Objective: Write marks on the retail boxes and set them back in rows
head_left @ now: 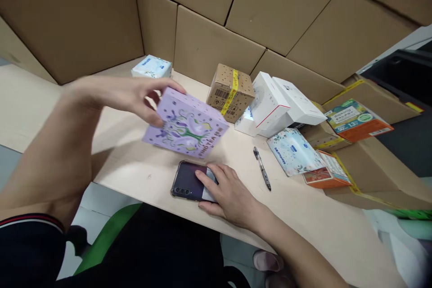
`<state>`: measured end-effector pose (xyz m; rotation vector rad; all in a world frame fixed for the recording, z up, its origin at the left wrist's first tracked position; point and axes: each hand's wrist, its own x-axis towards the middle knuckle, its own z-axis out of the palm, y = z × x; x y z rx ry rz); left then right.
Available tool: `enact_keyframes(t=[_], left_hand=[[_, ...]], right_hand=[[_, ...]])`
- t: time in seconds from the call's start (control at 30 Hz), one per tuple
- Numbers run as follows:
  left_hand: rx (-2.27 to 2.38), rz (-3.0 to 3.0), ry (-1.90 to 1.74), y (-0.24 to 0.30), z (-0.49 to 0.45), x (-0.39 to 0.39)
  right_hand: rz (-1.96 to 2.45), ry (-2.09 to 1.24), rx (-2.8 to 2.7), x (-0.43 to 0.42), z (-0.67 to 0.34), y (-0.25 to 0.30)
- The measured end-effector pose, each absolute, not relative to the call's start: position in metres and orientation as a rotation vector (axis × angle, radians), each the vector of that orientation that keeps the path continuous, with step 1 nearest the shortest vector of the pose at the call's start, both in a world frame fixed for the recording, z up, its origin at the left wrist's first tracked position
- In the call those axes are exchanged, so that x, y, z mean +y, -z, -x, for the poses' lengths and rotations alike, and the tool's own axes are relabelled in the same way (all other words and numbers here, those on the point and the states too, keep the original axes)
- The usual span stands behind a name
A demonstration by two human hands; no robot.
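My left hand point(135, 96) grips a lilac box point(187, 123) printed with a plant design, holding it tilted just above the pale table point(303, 211). Fingers wrap over its top left edge. My right hand point(226, 191) rests on a dark smartphone point(187, 182) lying face down near the table's front edge, fingers curled over the phone's right half. The phone's camera end points left.
A black pen point(262, 168) lies right of the phone. Behind are a taped brown carton point(231, 92), white boxes point(283, 103), tissue packs point(295, 150) point(151, 66), an orange box point(326, 171) and open cardboard cartons point(364, 117). Large cardboard boxes point(209, 45) wall the back.
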<state>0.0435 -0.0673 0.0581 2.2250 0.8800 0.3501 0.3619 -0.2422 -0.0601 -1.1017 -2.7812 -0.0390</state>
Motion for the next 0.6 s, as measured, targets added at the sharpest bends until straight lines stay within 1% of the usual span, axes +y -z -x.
enact_keyframes(t=[0.13,0.3,0.4,0.5,0.6], left_hand=[[1.228,-2.152,-0.521,-0.064,-0.013,-0.062],[1.729,-2.275,-0.729,-0.038,-0.036,-0.045],[1.821,-2.207,-0.854,-0.017,-0.058,-0.034],[1.777,-2.14,-0.995,0.004,-0.07,-0.022],[1.786,-2.136,-1.048,0.019,-0.073,-0.012]], right_hand=[[1.137,0.002,-2.804,-0.24,-0.359,0.055],[1.169,-0.041,-2.783,-0.241,-0.358,0.055],[1.179,-0.046,-2.773,-0.242,-0.359,0.056],[1.2,-0.046,-2.755,-0.244,-0.36,0.058],[1.213,-0.053,-2.742,-0.245,-0.36,0.058]])
